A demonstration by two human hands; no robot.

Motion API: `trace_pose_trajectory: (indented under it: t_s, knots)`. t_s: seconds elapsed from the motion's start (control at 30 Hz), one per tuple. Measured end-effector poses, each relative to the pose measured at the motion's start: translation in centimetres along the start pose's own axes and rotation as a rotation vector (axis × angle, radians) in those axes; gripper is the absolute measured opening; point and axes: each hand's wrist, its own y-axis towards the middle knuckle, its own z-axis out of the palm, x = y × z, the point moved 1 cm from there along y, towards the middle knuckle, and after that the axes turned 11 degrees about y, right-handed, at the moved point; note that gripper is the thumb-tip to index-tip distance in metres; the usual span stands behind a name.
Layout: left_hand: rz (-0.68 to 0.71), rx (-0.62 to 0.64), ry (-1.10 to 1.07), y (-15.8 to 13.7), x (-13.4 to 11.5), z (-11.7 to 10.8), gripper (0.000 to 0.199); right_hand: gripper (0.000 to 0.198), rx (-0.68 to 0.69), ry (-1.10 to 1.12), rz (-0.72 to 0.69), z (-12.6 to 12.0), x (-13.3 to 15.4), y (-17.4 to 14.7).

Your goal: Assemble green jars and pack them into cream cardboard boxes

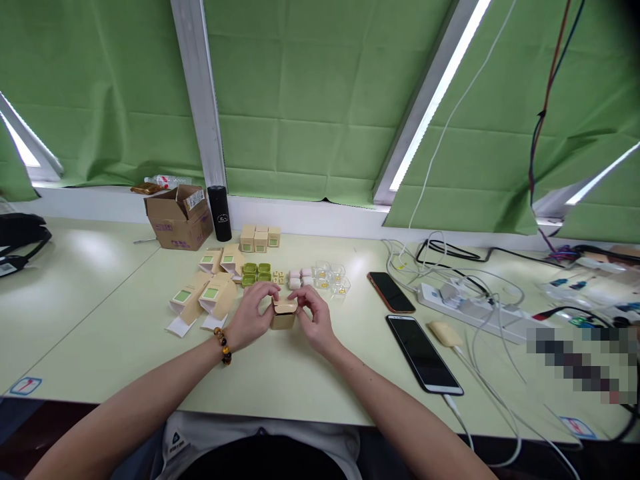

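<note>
A small beige cardboard box point(283, 321) stands on the table in front of me, its top flap nearly down with a dark gap below it. My left hand point(250, 317), with a beaded bracelet on the wrist, grips its left side and top edge. On the other side, the fingers of my right hand point(317, 321) pinch the right edge of the flap. Just beyond are green square containers point(250, 270), tiny yellowish pieces point(279, 276), pink and white blocks point(301, 277) and clear cups point(336, 277). Beige folded cartons point(218, 293) with open flaps lie to the left.
Several closed beige boxes point(261, 239) stand at the back, near a black bottle point(219, 213) and a brown carton point(179, 223). To the right lie two phones point(425, 353) point(391, 292), a power strip point(470, 312), a beige charger point(445, 333) and tangled cables.
</note>
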Motion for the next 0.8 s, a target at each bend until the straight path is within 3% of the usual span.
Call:
trace_pose_trajectory:
  t_s: [0.33, 0.47, 0.6, 0.8]
  knots:
    - [0.191, -0.050, 0.070, 0.1, 0.6, -1.7, 0.012, 0.005, 0.015, -0.142, -0.157, -0.2, 0.5, -0.1]
    - [0.321, -0.028, 0.161, 0.1, 0.7, -1.9, 0.007, 0.004, 0.042, -0.232, -0.255, -0.4, 0.3, -0.1]
    - [0.357, -0.017, 0.202, -0.1, 1.0, -1.6, 0.005, 0.008, 0.109, -0.332, -0.348, -0.7, 0.2, 0.0]
    - [0.347, 0.039, 0.281, -0.4, 1.1, -1.4, 0.008, 0.007, 0.161, -0.404, -0.280, -1.0, 0.1, 0.0]
